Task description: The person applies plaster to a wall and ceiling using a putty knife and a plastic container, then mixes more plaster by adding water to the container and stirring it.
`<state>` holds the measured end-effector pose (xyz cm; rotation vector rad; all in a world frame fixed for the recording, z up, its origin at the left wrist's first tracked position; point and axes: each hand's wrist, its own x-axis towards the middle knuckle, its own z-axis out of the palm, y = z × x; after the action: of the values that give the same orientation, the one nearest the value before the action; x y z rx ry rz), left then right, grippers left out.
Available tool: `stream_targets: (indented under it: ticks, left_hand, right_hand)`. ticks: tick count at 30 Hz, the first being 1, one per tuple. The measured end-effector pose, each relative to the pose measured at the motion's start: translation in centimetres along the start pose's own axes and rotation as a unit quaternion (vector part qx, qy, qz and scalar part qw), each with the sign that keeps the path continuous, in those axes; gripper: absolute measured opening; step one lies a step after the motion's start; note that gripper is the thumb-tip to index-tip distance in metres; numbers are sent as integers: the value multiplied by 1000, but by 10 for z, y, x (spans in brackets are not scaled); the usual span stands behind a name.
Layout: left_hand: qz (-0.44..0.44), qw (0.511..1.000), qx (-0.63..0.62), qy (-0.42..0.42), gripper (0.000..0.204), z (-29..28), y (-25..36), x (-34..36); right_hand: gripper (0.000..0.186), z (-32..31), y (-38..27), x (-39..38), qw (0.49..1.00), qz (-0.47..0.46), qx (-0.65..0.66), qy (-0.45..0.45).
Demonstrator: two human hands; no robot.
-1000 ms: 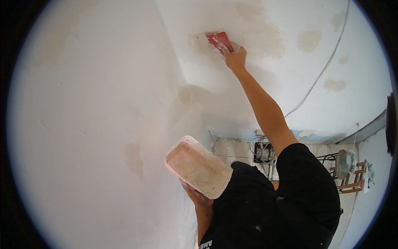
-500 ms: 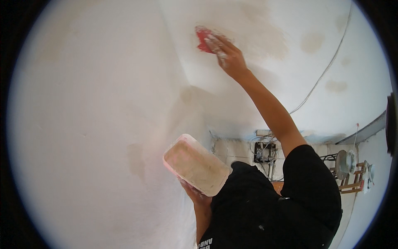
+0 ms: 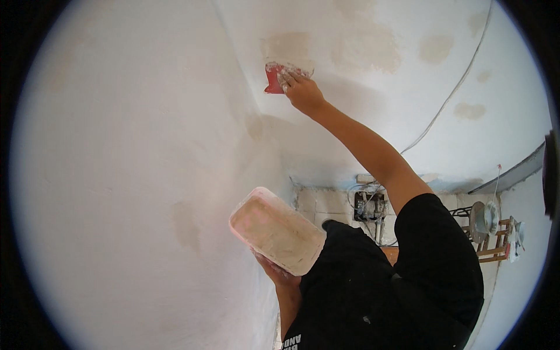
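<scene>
My right hand (image 3: 300, 88) grips a red putty scraper (image 3: 273, 77), pressed against the white wall (image 3: 367, 93) just below a fresh beige patch (image 3: 287, 45); its fingers, smeared with white, lie over the blade. My left hand (image 3: 273, 268) holds from beneath a pale plastic tray (image 3: 275, 230) with pinkish edges and beige paste in it, beside my black shirt at lower centre. The tray hides part of that hand's fingers.
A second wall (image 3: 116, 175) meets this one at a corner on the left. A cable (image 3: 448, 96) runs down the right wall. On the tiled floor (image 3: 318, 203) are a dark tool (image 3: 367, 207) with cords and a wooden stool (image 3: 493, 251) with a metal bowl (image 3: 489, 221).
My right hand and the scraper have moved left, rising and then coming down, leaving beige paste where the blade passed. My left hand and the tray have shifted slightly.
</scene>
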<state>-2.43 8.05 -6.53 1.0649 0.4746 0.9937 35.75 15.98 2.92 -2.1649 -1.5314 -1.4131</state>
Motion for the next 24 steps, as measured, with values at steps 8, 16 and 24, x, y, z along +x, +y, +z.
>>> stream_targets:
  ticks: [8,16,24]
  left_hand:
    - [-16,996,-89,-13,59,3,5,5]
    - [-72,990,-119,-28,58,7,8,5]
    - [-41,996,-78,-27,58,8,4,2]
  right_hand:
    - [39,-23,28,-1,986,84,142,1]
    - [42,-14,18,27,994,60,-42,80]
    - [28,6,-29,-13,915,125,187,-336]
